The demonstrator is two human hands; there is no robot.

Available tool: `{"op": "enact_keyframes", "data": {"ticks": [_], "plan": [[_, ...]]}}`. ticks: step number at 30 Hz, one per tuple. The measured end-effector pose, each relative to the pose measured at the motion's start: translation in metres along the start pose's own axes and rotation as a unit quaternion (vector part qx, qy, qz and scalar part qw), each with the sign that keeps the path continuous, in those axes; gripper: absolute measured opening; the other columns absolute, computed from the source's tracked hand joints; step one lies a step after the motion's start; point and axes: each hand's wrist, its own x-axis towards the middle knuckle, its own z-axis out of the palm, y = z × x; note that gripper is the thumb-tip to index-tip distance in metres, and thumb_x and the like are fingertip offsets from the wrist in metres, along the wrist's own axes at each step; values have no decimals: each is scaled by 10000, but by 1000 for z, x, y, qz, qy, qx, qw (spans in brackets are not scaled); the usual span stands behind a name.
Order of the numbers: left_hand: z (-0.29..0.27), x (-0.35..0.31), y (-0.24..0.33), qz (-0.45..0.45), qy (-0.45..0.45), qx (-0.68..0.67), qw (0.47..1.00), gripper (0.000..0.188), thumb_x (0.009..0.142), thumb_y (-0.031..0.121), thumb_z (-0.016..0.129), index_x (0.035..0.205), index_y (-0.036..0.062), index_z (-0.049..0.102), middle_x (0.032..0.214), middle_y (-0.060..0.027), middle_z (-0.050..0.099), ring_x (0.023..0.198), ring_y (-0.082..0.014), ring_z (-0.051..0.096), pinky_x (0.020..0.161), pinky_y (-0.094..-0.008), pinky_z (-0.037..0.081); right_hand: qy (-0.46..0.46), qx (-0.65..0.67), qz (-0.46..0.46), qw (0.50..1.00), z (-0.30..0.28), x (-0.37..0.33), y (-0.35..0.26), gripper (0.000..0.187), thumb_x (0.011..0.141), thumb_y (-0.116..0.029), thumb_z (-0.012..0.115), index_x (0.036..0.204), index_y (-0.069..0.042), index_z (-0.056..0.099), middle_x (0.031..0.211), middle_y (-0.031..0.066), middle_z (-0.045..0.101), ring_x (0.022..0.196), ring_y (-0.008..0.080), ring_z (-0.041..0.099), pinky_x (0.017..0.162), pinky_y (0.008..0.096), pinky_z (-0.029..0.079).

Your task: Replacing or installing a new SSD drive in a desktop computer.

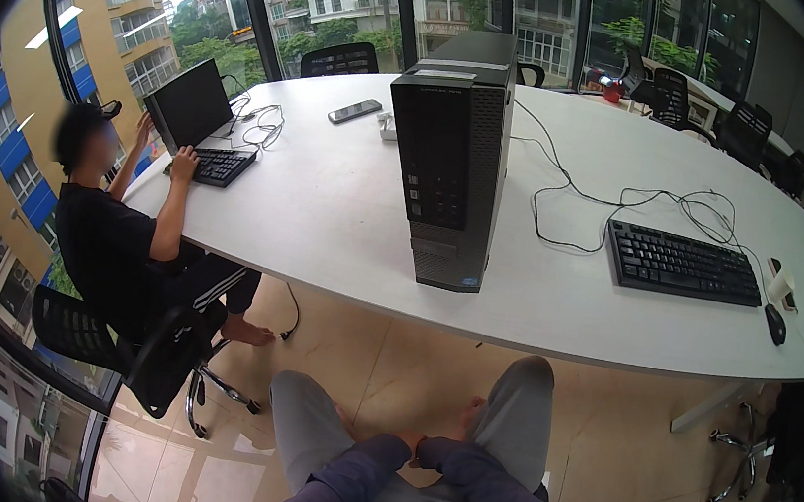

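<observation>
My forearms, in dark sleeves, rest between my grey-trousered legs, and the hands meet there. Of my left hand [411,440] only a little skin shows past the cuff. My right hand [416,459] is pressed close to it; the fingers of both are mostly hidden, and no held thing can be seen. In front of me a black desktop computer tower [446,167] stands upright on the white table [328,203], apart from my hands. To its right lie a black keyboard [686,264] with a loose cable and a black mouse [774,324].
At the left a seated person [114,208] has one hand on a second keyboard [221,168] and the other raised beside a monitor [190,105]. A phone [354,111] lies behind the tower's left side. A white roll-like object [780,286] stands near the mouse. Office chairs [670,99] are at the back right.
</observation>
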Motion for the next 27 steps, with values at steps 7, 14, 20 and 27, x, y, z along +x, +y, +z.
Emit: {"op": "enact_keyframes", "data": {"ticks": [7,14,20,27], "plan": [[-21,-5,25,-35,-33,6,999,479,798,80,690,1271,150,699,1189,-161,733,1122,-361,695,964,-460,524,8,14,13,1000,1,1,13,436,961,-459,682,1154,-75,754,990,111,770,931,283,732,896,381,556],[-10,-4,-8,10,18,11,1000,475,843,161,673,1318,186,678,1219,-153,726,1143,-353,685,972,-454,524,22,8,-11,1000,-5,5,1,413,964,-440,685,1143,-75,757,981,109,770,926,281,733,892,381,556],[-71,-66,61,51,147,112,982,515,852,130,693,1362,176,640,1235,-113,701,1140,-342,668,993,-457,524,114,97,-37,988,-13,-11,17,393,967,-423,688,1134,-75,760,972,108,771,922,280,733,888,381,556],[-175,-205,111,220,501,-69,834,313,866,33,727,1179,55,709,1109,-145,715,1031,-299,703,885,-385,561,479,116,-249,834,-104,-154,-5,230,942,-258,740,973,-33,770,888,74,764,843,231,734,893,432,536]]}}
